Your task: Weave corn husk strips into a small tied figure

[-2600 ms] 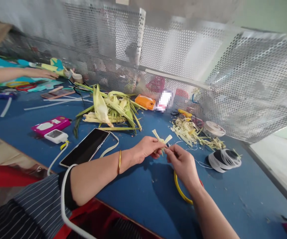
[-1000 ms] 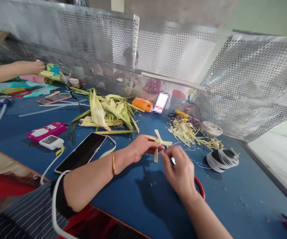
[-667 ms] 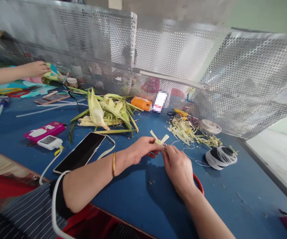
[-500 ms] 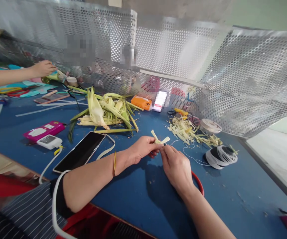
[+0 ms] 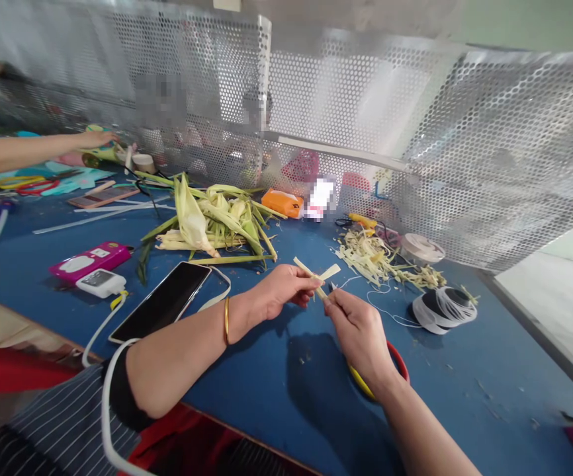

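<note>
**1. Left hand** [image 5: 286, 291]: closed. Thumb and fingers pinch the folded strips of pale yellow corn husk [image 5: 316, 272], held just above the blue table top [image 5: 266, 396] at mid-view. Two strip ends fan out toward 11 and 1 o'clock.

**2. Right hand** [image 5: 358, 329]: closed in a pinch at the lower end of the same strips, touching my left fingertips. I cannot tell whether the thin white thread [image 5: 383, 305] is in this pinch.

**3. Black reel wound with white thread** [image 5: 444, 309]: on the table near my hands, at 3 o'clock. The loose thread trails from it toward my right hand.

**4. Red and yellow loop** [image 5: 398, 357]: on the table under my right wrist, mostly hidden.

**5. Surroundings:**
- heap of green and cream corn husks [image 5: 212, 221], 10 o'clock
- litter of shredded husk trimmings [image 5: 380, 261], 1 o'clock
- black slab phone [image 5: 165, 301], 9 o'clock, beside my left forearm

**6. Another person's hand** [image 5: 92, 139]: far off at 10 o'clock, well apart from mine, by the perforated metal screen [image 5: 366, 112].

**Handling note (my judgement):** The left pinch should sit right on the fold so it cannot spring open. The right fingers should work close against it. Husk likely splits along its grain, so any pull should be gentle and lengthwise, with the thread clear of the trimmings.
</note>
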Demonstrator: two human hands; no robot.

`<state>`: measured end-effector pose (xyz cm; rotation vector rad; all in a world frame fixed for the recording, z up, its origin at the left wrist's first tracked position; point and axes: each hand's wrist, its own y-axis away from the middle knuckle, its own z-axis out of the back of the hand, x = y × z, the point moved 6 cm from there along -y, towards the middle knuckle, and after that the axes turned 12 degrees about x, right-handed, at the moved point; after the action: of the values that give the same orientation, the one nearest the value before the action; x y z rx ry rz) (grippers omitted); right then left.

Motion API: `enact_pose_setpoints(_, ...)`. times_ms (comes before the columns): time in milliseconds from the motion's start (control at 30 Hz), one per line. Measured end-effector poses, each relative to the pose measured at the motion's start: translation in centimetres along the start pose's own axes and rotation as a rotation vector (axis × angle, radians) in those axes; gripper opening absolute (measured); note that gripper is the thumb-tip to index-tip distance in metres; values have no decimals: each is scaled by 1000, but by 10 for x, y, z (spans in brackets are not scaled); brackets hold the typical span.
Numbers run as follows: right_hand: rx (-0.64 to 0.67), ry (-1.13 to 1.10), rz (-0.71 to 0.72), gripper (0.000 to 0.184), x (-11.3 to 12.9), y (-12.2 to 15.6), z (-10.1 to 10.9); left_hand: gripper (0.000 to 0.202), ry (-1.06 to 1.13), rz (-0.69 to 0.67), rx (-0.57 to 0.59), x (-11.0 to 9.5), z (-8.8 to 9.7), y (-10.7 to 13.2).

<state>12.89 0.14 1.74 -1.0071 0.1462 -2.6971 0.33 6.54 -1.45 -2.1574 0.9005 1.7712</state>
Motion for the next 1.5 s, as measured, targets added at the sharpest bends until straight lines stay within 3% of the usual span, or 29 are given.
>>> enact_pose_setpoints(200, 15, -37, 39, 34, 4, 3, -3, 25, 5, 4, -16, 0, 2, 0)
enact_pose_setpoints(300, 39, -162, 21, 37, 3, 2, -4, 29, 1, -11, 9, -3, 3, 0)
enact_pose_setpoints(500, 26, -927, -342, 54, -31, -6, -12, 45, -34, 15, 154, -7, -3, 2)
enact_pose_setpoints(600, -15, -1144, -361, 46, -36, -9, -18, 53, -76, 57, 195, -5, -10, 6)
enact_pose_setpoints(867, -126, -984, -184, 31, -29, -9, -15, 36, -279, 11, 169, 3, -19, 6)
enact_pose_setpoints(1000, -194, -926, -175, 31, -34, -10, -13, 25, -281, 34, 200, 5, -23, 6)
enact_pose_setpoints(1300, 94, -677, -162, 33, -35, -16, -10, 30, -329, 72, 319, 8, -30, 12)
enact_pose_setpoints(1400, 99, -776, -171, 35, -30, -14, -12, 38, -378, 59, 329, 10, -32, 11)
enact_pose_setpoints(1500, 14, -884, -205, 37, -29, -12, -12, 36, -413, 32, 309, 10, -31, 10)
